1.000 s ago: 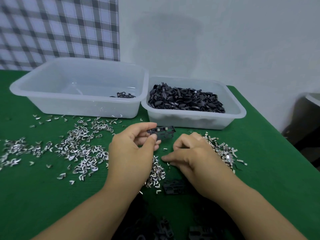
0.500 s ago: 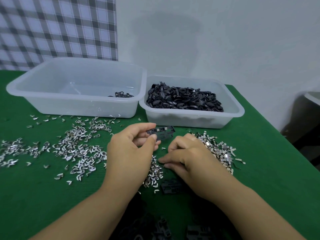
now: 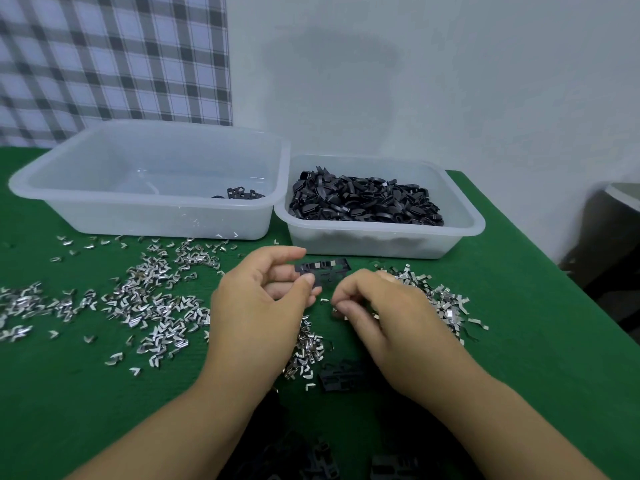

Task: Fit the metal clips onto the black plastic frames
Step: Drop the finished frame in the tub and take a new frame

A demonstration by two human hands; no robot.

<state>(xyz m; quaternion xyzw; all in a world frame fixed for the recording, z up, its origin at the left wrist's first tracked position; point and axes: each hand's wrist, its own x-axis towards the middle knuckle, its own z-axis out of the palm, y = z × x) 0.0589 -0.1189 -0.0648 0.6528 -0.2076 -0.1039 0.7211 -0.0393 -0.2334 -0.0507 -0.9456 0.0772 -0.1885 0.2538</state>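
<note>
Little was changed since the earlier frames: the right hand (image 3: 398, 317) was drawn slightly up toward the frame (image 3: 323, 270), which was kept pinched at its left end between thumb and forefinger of the left hand (image 3: 263, 306), held just above the table (image 3: 519, 341) in front of the right tub (image 3: 381, 233).

Fingers of the right hand were curled, thumb and forefinger pressed together just below the frame. Whether a clip was pinched there could not be told.

Pale patches along the frame's top edge were judged to be clips already fitted, so this frame was taken as partly done. Only a few finished frames (image 3: 242, 195) were seen in the left tub (image 3: 138, 206), while the right tub was heaped with black parts (image 3: 363, 206). Most of the work was therefore judged to remain.

Loose clips (image 3: 156, 306) were scattered widely over the table, with smaller piles between the wrists and beside the right hand. A spare frame (image 3: 341, 375) was lying by the right wrist, and more dark pieces were seen blurred at the near edge. Nothing was seen blocking the hands, though the tangled clips were judged awkward to single out.
</note>
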